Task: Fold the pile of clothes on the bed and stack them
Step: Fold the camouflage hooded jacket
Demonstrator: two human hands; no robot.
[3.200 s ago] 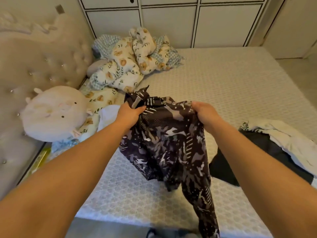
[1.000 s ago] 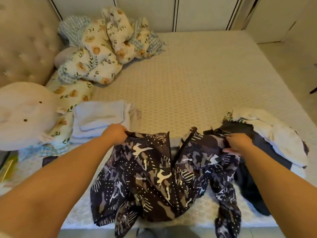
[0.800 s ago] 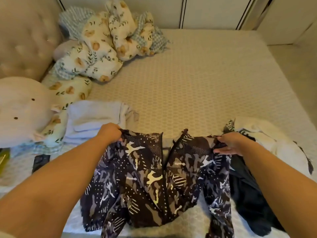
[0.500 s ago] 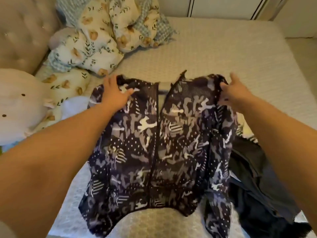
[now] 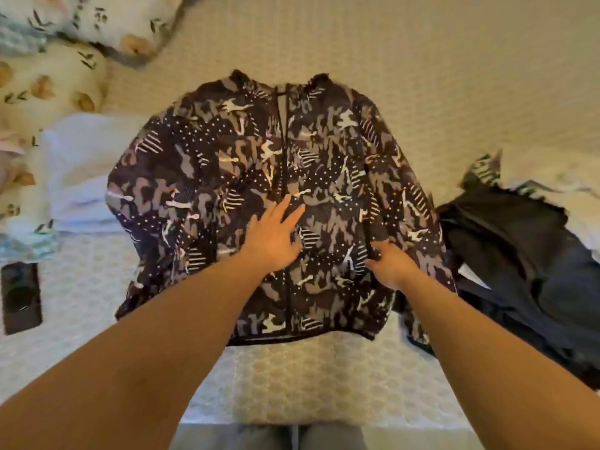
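Patterned jacket (image 5: 285,196) lies spread front-up at frame centre on the bed (image 5: 454,92), zip running vertically. Left hand (image 5: 276,235) rests flat on it, fingers straight, grip released. Right hand (image 5: 389,264) pinches a fold of fabric near the right side seam. Fabric looks thin, light, soft and probably slippery; best taken at sleeve edges and hem. Unfolded dark clothes (image 5: 526,271) at right; folded white stack (image 5: 81,170) at left.

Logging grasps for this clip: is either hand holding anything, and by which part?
The right hand pinches the camo jacket at a fold on its right front panel. The left hand only rests flat near the zipper.
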